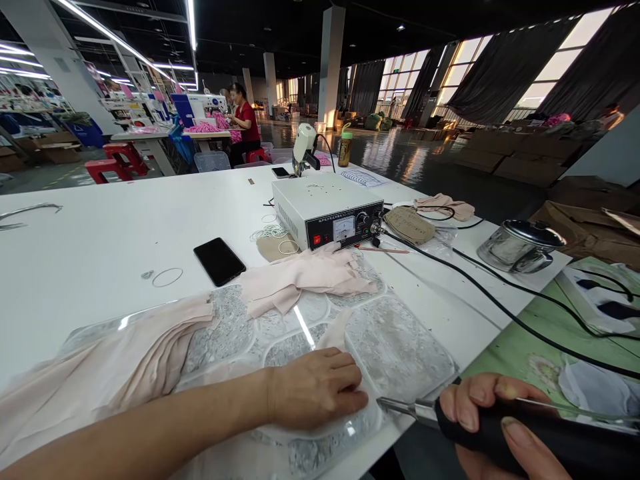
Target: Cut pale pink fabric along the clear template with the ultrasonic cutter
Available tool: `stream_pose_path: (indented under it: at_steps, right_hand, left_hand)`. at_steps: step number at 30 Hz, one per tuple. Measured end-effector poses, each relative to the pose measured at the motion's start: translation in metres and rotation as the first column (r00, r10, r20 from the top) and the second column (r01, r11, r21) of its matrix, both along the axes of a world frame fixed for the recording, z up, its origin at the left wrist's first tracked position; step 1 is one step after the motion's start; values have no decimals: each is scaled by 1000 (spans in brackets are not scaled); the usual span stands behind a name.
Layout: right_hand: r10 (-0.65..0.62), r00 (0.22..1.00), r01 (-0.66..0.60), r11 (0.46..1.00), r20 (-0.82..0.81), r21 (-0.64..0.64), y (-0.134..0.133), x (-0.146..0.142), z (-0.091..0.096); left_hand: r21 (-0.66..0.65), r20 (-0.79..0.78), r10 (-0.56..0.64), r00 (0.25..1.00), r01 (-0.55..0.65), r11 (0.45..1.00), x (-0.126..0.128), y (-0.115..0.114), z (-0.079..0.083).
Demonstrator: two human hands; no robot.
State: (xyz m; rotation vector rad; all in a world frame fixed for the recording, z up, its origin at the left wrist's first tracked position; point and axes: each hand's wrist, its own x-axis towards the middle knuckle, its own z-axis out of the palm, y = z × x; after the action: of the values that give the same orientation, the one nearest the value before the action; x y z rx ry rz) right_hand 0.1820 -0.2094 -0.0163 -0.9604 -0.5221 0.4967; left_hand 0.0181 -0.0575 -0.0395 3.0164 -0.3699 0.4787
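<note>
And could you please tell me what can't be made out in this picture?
- Head view: whatever lies under the left hand, including part of the pale fabric strip, which the hand covers.
- Head view: the rear end of the black-handled tool, cut off by the right edge.
- Head view: the fine markings on the meter, too small to read.
</note>
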Motion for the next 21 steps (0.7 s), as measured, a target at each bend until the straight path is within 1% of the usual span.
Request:
stream_pose_path:
  at_steps: [7,14,17,21]
  right_hand:
    - [10,1000,-10,1000,2,25,0,-1,0]
    - [11,1000,-11,1000,6,1,4,-2,5]
    - [26,999,-26,1000,20,-12,3,-3,5]
    - [48,997,-48,999,64,3,1,-3,2]
  left_hand:
    - [10,2,0,1000,0,1000,0,0,2]
    - [28,3,1,1000,-2,1000,0,0,1]
    - [14,-2,-3,1000,3,1000,0,0,1]
    - [11,-4,-1,1000,2,1000,0,0,2]
